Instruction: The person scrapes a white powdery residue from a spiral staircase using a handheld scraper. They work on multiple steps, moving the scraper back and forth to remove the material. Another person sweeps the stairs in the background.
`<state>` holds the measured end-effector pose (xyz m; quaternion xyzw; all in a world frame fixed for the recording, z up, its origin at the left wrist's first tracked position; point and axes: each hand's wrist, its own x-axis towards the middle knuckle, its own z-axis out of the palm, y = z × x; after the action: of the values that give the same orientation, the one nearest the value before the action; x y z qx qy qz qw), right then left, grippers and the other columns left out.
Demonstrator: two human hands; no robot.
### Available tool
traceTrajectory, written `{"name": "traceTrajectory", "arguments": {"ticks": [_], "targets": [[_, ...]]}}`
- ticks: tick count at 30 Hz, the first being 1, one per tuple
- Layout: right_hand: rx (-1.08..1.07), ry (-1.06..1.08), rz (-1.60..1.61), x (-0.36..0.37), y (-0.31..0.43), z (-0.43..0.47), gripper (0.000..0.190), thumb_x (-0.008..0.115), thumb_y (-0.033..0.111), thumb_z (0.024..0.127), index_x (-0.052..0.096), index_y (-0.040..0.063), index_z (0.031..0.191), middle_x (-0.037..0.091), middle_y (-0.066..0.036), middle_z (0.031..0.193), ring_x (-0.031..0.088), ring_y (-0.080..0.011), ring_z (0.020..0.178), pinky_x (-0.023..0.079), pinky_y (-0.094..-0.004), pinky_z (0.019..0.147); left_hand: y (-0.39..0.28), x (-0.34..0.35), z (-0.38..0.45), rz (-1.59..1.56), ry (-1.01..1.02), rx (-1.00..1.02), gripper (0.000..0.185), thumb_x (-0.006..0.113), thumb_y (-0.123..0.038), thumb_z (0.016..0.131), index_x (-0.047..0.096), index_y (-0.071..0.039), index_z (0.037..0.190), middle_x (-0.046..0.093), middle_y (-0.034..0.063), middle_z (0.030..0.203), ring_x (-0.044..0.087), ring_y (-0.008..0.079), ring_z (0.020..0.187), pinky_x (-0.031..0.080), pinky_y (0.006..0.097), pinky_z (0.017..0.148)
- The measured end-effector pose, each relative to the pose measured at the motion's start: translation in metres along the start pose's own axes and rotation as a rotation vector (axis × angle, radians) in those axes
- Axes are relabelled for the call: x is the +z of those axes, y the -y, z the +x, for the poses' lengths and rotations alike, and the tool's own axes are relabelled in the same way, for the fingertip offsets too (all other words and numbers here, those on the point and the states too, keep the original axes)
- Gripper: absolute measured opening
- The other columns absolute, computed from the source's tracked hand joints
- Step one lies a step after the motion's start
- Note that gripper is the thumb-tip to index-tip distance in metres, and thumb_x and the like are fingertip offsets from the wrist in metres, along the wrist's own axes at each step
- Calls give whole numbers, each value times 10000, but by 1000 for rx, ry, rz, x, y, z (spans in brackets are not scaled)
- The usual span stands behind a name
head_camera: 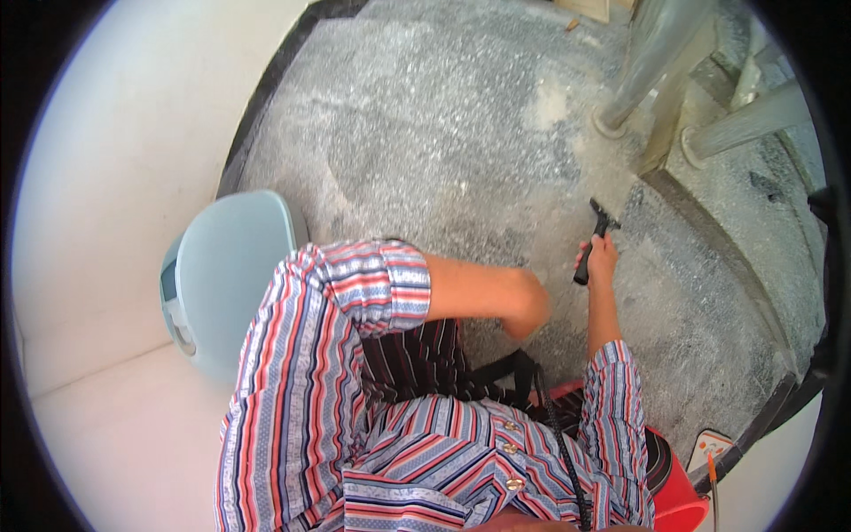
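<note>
My right hand (602, 258) grips the black handle of a hand scraper (600, 226). The scraper's wide head points away from me, low over the speckled grey floor (412, 133) near the raised stone ledge. My left hand (526, 304) is blurred and bent down at the wrist, in front of my body and left of the scraper. Its fingers are hidden from the camera, so whether it holds anything is not visible. Pale dust and worn patches mark the floor around the scraper head.
A light blue bin (233, 272) stands at my left by the white wall (120, 199). Grey pipes (655, 70) rise by the ledge (721, 259) at right. Near my right side are a red plastic object (678, 495) and a white socket board (709, 447) with an orange plug and cord.
</note>
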<state>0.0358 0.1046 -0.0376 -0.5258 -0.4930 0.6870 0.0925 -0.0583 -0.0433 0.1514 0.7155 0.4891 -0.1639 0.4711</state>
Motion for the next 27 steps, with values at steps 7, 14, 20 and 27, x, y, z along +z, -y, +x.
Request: {"name": "traceTrajectory", "arguments": {"ticks": [7, 14, 20, 27], "targets": [[39, 32, 23, 1, -15, 2, 126, 460, 183, 866, 463, 59, 884, 531, -65, 667, 500, -162, 446, 443, -314, 372, -3, -7, -6, -97, 10, 23, 298, 580, -303, 771, 661, -20, 818, 643, 138, 783, 620, 305, 784, 485, 412, 671], [222, -38, 311, 3, 1, -3, 248, 483, 270, 866, 465, 27, 825, 534, -81, 630, 515, -170, 461, 447, -335, 396, 15, -7, 16, -183, -15, -160, 473, 503, -440, 806, 633, 13, 842, 621, 197, 781, 607, 354, 767, 480, 422, 672], [315, -12, 548, 6, -8, 16, 213, 532, 229, 797, 503, 19, 778, 541, -81, 632, 513, -191, 485, 449, -328, 440, 57, 11, 108, -905, -518, -523, 642, 403, -540, 846, 607, 65, 778, 613, 222, 738, 627, 336, 732, 486, 436, 655], [120, -8, 287, -7, -9, 38, 221, 547, 206, 736, 541, -8, 681, 551, -81, 627, 541, -189, 518, 434, -309, 473, 57, 22, 173, -1641, -676, -440, 473, 424, -440, 888, 519, 1, 1033, 621, 109, 810, 629, 216, 579, 459, 312, 412]]}}
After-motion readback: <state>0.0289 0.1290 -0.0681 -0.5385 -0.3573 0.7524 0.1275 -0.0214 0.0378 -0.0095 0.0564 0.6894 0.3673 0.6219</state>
